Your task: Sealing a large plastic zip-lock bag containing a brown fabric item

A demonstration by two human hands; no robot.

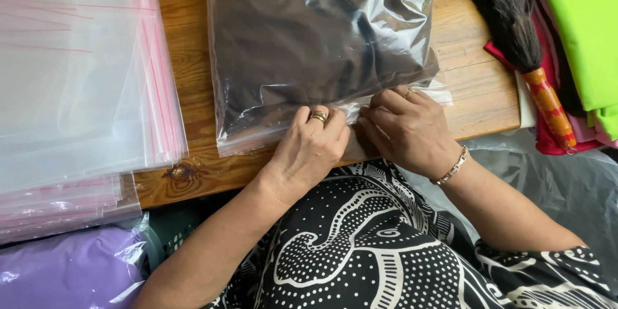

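Both hands on near edge of filled clear zip bag, wooden table.

Your left hand (pixel 311 143) and right hand (pixel 404 130) sit side by side, fingers curled and pressed down on the seal strip of the clear plastic bag (pixel 322 45). The strip's long axis runs left-right, directly under your fingertips; the bag body lies away from you. Hands about equally near the strip; L covers the middle, R the right part. Contents: dark folded fabric, fills most of the bag. Seal closed or not: can't tell. Bag lies flat on the wooden table (pixel 476 90). Left: stack of empty zip bags (pixel 77 90). Right: dark-bristled brush w/ orange handle (pixel 524 45) beside lime-green cloth (pixel 586 19).
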